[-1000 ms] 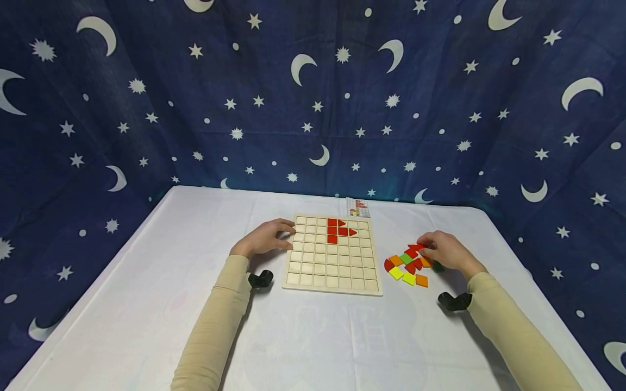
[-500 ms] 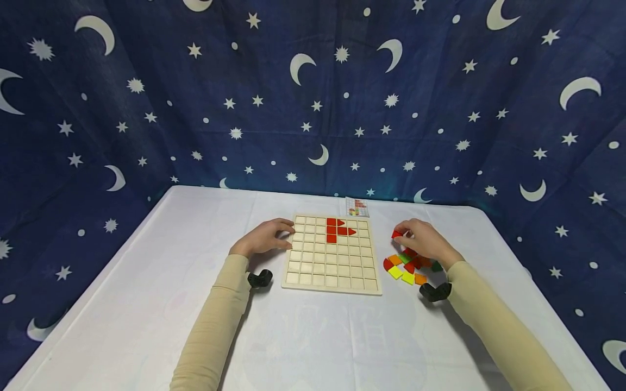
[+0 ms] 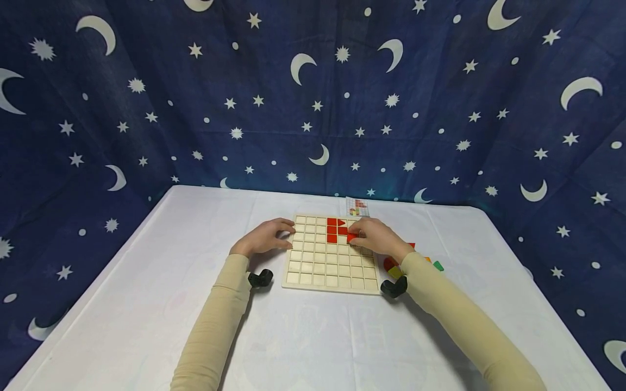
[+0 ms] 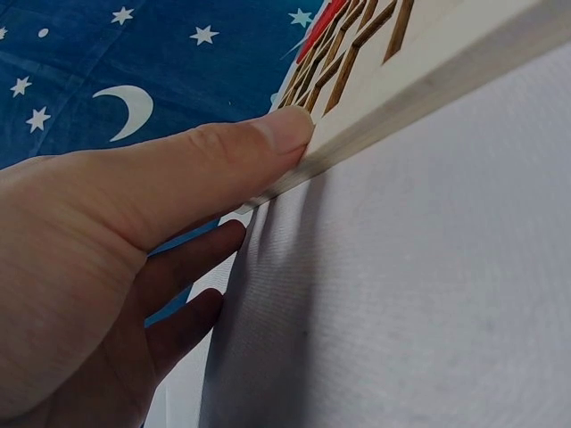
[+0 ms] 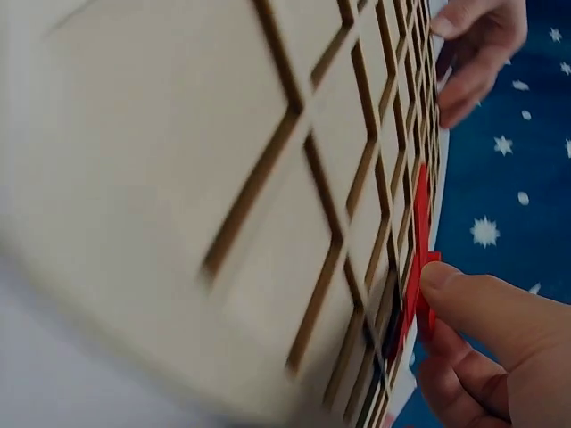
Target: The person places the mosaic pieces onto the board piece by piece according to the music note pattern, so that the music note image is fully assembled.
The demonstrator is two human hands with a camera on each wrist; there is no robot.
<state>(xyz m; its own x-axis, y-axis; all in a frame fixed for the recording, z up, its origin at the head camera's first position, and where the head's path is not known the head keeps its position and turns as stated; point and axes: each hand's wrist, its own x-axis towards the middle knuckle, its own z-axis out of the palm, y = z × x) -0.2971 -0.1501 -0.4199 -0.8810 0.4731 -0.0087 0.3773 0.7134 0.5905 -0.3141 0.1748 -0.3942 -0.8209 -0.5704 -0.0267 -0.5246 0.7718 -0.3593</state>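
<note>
I see the wooden board [image 3: 318, 266] lying flat, with wide stretches of white table [image 3: 146, 304] past its left and near edges. On its right side, the person's right sleeve [image 3: 464, 304] partly hides the loose pieces [image 3: 389, 265], so room looks tighter there; a picture card [image 3: 358, 207] sits just beyond the far edge. The left hand [image 3: 264, 237] touches the left edge, thumb and fingers spread wide. The right hand [image 3: 379, 237] pinches a red piece [image 3: 351, 238] at the board's far right part, near the red squares [image 3: 332, 230]. A red triangle [image 3: 341, 223] beside those points right. Fingers cover much of the pinched piece; I cannot tell its pointing or long axis.
</note>
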